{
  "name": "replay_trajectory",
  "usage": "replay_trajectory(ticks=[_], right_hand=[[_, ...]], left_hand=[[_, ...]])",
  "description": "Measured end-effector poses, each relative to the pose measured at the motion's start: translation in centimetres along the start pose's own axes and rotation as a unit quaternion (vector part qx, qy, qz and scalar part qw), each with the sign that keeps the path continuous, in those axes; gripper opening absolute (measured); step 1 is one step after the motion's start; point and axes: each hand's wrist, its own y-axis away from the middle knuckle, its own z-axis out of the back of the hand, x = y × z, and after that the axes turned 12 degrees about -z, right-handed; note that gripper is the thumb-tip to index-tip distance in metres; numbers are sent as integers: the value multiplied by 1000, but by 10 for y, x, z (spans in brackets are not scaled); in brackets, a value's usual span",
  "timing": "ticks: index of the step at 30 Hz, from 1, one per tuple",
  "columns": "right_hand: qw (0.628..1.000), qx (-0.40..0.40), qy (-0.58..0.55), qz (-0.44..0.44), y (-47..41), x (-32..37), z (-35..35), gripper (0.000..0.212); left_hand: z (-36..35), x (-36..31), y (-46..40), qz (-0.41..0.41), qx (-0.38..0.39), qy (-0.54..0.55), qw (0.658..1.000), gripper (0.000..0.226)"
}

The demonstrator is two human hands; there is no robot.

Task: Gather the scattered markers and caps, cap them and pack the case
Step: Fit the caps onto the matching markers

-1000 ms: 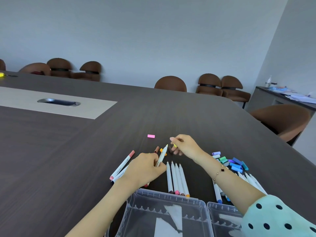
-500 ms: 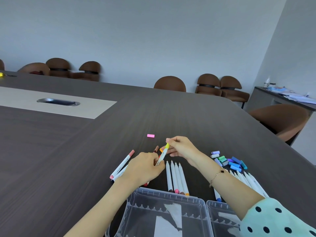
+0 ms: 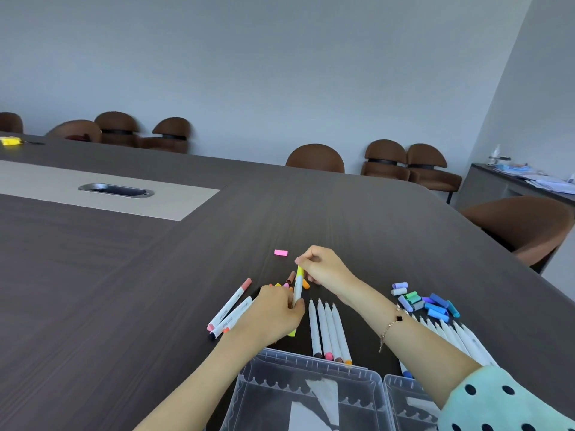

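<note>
My left hand (image 3: 273, 315) grips a white marker (image 3: 297, 287) by its barrel, tip pointing away from me. My right hand (image 3: 326, 267) pinches a yellow cap (image 3: 300, 270) that sits on the marker's far end. A few loose caps, brown (image 3: 290, 277) and orange (image 3: 306, 284), lie just beyond my left hand. Several uncapped white markers (image 3: 328, 329) lie in a row before the clear plastic case (image 3: 311, 393). Two capped markers (image 3: 230, 307) rest to the left. A pile of blue, green and purple caps (image 3: 426, 301) lies to the right, with more white markers (image 3: 457, 340) beside it.
A small pink piece (image 3: 281, 252) lies on the dark table (image 3: 124, 290) beyond my hands. A metal cable port (image 3: 115, 190) sits in the table's pale strip. Brown chairs (image 3: 315, 158) line the far edge and the right side. A yellow object (image 3: 10, 140) rests far left.
My right hand brought the yellow cap from the table to the tip of the marker held in my left hand, and the cap now sits on it.
</note>
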Motion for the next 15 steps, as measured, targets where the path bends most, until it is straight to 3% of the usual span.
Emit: replay_trajectory(ticks=[7, 12, 15], right_hand=[[999, 33, -14, -7, 3, -7, 12, 14], [993, 55, 100, 12, 1, -19, 20, 20], [992, 16, 127, 23, -9, -21, 28, 22]], left_hand=[[-5, -8, -1, 11, 0, 25, 1000, 36], [0, -12, 2, 17, 37, -147, 988, 49], [-1, -13, 4, 17, 12, -200, 980, 52]])
